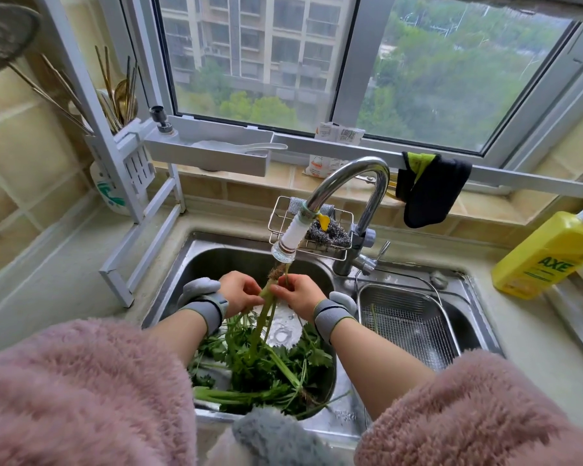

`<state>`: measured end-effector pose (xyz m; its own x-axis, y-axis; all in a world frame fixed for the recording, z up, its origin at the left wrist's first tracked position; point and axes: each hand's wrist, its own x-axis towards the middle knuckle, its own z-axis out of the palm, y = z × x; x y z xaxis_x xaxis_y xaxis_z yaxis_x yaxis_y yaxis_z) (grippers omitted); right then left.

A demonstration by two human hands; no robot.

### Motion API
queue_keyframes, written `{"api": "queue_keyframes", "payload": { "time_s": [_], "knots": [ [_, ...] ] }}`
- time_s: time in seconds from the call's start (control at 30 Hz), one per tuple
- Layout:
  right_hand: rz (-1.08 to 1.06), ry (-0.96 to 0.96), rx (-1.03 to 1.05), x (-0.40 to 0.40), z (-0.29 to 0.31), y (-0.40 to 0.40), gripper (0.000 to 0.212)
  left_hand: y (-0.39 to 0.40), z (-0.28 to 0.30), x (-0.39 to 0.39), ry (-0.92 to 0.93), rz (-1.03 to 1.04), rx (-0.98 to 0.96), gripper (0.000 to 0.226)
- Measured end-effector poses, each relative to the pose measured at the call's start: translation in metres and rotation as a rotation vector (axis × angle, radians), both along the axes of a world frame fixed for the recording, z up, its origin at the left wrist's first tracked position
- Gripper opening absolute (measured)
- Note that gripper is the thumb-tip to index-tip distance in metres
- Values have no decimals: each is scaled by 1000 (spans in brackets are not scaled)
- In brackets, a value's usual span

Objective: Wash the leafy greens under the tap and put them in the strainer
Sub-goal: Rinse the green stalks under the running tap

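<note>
I am at the rinsing step: my left hand (239, 292) and my right hand (298, 295) both pinch one stalk of leafy greens (266, 297) at its root end, holding it right under the tap's filter nozzle (287, 239) in the middle of the frame. Its leaves trail down into the metal bowl (329, 385) in the left sink basin, where the rest of the greens (260, 368) lie in a heap. The strainer (408, 326), a wire-mesh basket in the right basin, holds what looks like a single thin stem, so I judge the job barely begun. Next I should rub the root clean, then carry the stalk right across the divider and lay it in the mesh.

The counter is pale stone; a yellow AXE bottle (546, 253) stands at right. A dark cloth (431, 193) hangs below the window (317, 62), and a chopstick holder (125, 105) sits upper left.
</note>
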<state>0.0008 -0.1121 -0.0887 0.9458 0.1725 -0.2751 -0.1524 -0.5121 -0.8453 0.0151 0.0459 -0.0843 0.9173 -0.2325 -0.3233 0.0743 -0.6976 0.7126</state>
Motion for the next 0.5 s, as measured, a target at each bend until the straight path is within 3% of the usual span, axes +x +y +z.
{"api": "queue_keyframes", "payload": {
  "time_s": [0.27, 0.37, 0.5],
  "knots": [
    [63, 5, -203, -3, -4, -10, 19, -10, 4, 4, -124, -205, 303, 17],
    [53, 39, -268, -5, -6, -14, 29, -22, 8, 6, -134, -288, 418, 19],
    [33, 85, -397, -11, -9, -33, 20, -31, 14, 13, -125, -321, 546, 23]
  ]
}}
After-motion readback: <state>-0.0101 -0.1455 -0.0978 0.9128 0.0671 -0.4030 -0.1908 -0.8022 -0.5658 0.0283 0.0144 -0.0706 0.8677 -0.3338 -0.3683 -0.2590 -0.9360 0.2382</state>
